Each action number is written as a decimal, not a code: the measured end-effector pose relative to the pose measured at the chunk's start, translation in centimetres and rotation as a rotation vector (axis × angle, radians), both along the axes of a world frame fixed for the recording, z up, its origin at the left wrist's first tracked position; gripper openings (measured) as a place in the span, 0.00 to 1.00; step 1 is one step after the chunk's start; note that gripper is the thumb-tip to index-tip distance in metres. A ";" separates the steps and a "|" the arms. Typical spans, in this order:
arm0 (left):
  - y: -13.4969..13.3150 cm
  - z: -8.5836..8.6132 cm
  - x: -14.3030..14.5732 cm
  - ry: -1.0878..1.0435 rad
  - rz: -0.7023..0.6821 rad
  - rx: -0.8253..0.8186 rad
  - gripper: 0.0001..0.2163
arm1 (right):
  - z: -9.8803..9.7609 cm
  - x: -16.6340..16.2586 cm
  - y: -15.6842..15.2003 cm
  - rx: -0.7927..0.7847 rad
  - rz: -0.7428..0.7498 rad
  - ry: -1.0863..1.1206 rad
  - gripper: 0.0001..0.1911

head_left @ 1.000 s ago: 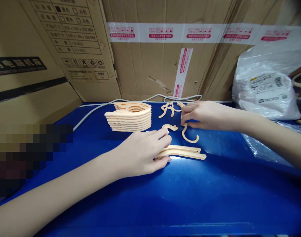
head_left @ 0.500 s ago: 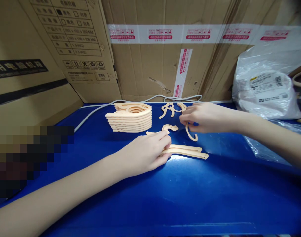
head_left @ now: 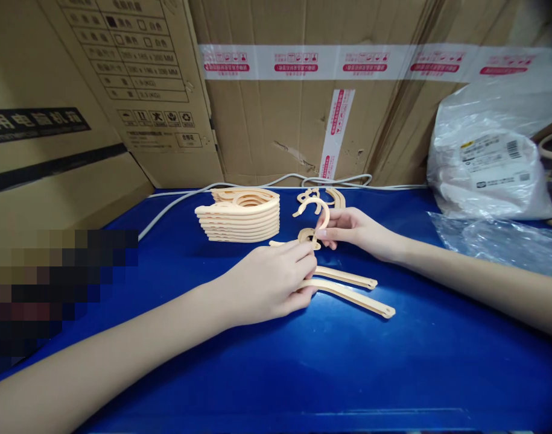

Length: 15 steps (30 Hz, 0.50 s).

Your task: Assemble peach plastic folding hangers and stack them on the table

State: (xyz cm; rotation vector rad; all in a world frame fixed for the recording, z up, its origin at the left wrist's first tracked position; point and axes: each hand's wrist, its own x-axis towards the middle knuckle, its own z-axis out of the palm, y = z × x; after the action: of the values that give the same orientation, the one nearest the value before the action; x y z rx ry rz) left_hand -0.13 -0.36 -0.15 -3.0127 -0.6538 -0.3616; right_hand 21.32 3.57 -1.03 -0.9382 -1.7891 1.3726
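Note:
My left hand is closed around cream plastic hanger arms, whose two long ends stick out to the right and are spread apart. Between the thumb and fingers of my right hand is a cream hanger hook, its curve upward and its lower end close to my left fingertips; whether the two parts touch I cannot tell. Under the hook lies another curved cream piece, partly hidden. Behind my right hand are more loose hooks.
A neat stack of cream hanger parts stands left of the hooks on the blue table. A white cable runs along the back edge by the cardboard boxes. Clear plastic wrapping and a white bag lie at right.
My right hand has moved left from the loose hooks, turning the hook it holds upright beside my left hand. The right ends of the hanger arms have spread farther apart.

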 end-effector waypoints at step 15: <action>0.2 0.3 0.0 -0.158 0.091 -0.049 0.04 | -1.3 0.9 0.3 -0.006 -0.109 0.031 0.12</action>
State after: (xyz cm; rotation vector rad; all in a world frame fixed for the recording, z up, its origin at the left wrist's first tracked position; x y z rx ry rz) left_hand -0.17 -0.16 0.20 -3.0094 -0.8189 -0.5916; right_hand 22.21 3.84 -2.38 -0.9972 -1.6866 1.3178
